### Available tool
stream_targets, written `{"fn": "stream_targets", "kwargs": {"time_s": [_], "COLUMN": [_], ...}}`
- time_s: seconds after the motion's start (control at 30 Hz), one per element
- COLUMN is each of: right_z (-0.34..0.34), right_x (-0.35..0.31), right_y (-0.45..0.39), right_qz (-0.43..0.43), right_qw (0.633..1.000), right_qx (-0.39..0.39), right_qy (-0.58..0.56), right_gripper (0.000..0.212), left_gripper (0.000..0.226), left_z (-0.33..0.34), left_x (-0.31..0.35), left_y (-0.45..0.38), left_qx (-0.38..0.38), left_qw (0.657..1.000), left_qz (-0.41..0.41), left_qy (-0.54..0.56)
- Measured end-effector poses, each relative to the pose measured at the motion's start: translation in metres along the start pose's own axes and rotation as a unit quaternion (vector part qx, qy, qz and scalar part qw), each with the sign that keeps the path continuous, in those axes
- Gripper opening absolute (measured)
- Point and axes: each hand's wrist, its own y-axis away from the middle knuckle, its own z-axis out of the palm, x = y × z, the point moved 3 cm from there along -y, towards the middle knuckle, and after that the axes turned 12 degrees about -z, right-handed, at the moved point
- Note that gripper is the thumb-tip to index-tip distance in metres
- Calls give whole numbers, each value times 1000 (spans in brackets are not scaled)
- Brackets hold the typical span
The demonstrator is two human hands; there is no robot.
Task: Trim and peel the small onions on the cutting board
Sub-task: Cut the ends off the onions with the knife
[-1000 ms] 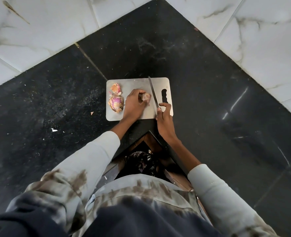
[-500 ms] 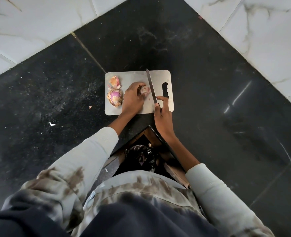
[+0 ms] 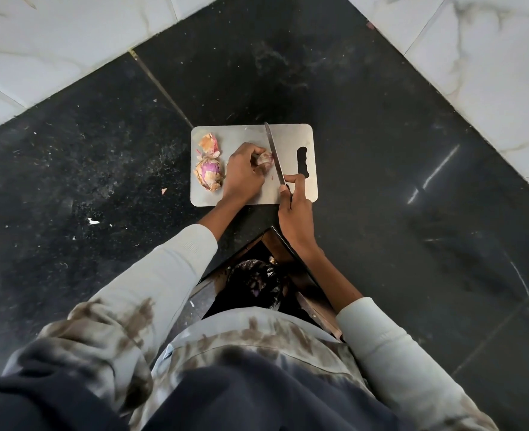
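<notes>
A steel cutting board lies on the black counter. My left hand grips a small pale onion near the board's middle, fingers curled over it. My right hand holds a knife by its handle, index finger stretched along the spine. The blade lies against the onion's right end. At the board's left sits a purple onion with loose papery skin, and a scrap of peel lies just beyond it.
The black stone counter forms a corner, edged by white marbled wall tiles. Bits of peel are scattered on the counter at left. Below the counter's corner, a dark bag of peelings shows between my arms.
The knife blade has come up against the right end of the onion held by my left hand. The camera view has shifted slightly; the purple onion and peel lie unmoved.
</notes>
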Motion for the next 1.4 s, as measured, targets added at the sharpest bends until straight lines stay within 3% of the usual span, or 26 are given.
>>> {"fn": "stream_targets", "kwargs": {"time_s": [0.47,1.13,1.4], "right_z": [-6,11,-19], "right_x": [-16,-23,-20], "right_y": [-12,-23,-29], "right_qz": [20,55,73], "right_qw": [998,998,992], "right_qx": [-54,-26,-97], "right_qy": [29,6,-13], "right_gripper": [12,11,10], "left_gripper": [25,19,21], "left_z": [0,6,2], "left_x": [-3,-11,-12], "left_y": [-5,-16,-14], "left_qx": [-9,-23,-36], "left_qw": [999,999,999], "left_qz": [21,31,31], "left_qy": [-26,-16,-5]}}
